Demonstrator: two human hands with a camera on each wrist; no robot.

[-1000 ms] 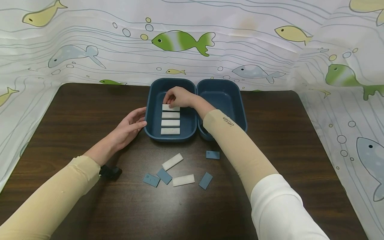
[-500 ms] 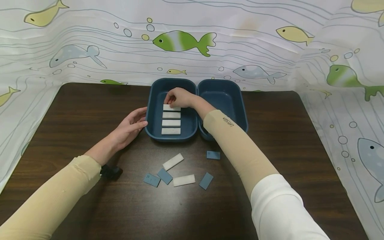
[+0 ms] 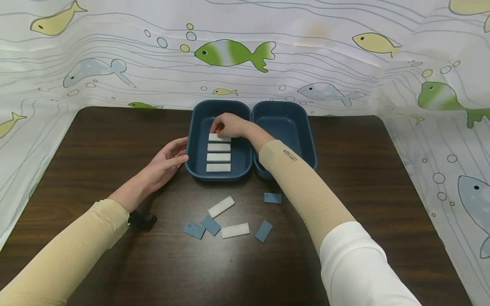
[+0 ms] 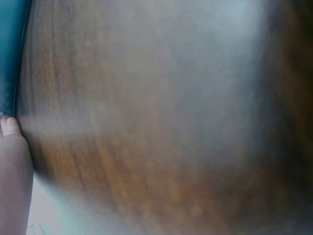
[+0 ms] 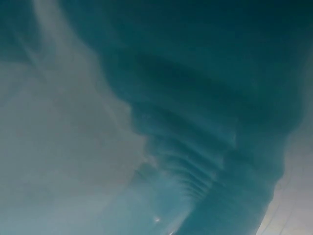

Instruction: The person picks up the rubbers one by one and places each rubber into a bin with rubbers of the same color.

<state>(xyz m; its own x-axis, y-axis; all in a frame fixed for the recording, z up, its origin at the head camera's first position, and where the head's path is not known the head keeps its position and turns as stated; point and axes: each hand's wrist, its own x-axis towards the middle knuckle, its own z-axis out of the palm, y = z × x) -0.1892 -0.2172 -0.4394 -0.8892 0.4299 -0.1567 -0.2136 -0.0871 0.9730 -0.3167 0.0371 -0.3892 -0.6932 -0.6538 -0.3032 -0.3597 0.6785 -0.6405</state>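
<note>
In the head view a dark blue left tray (image 3: 195, 170) holds a column of white rectangular tiles, among them a white tile (image 3: 218, 157) near the front. My right hand (image 3: 231, 125) reaches into this tray with curled fingers and pinches the rearmost white tile (image 3: 223, 138), partly covering it. Against the tray's left wall rests my left hand (image 3: 162, 165), its fingers extended and thumb at the rim. The left wrist view catches part of that left hand (image 4: 14, 171) beside the blue tray wall (image 4: 12, 63). Blurred blue-green surfaces fill the right wrist view.
A second blue tray (image 3: 311, 146) stands against the first on the right, partly hidden by the right forearm. On the brown table (image 3: 229, 280) lie two loose white tiles (image 3: 235, 230) and several shorter blue tiles (image 3: 263, 231). A fish-patterned sheet (image 3: 160, 76) rises behind the table.
Almost nothing differs. The right hand stays at the rearmost white tile, and the left hand keeps its place at the tray. The whole head view shifts very slightly.
</note>
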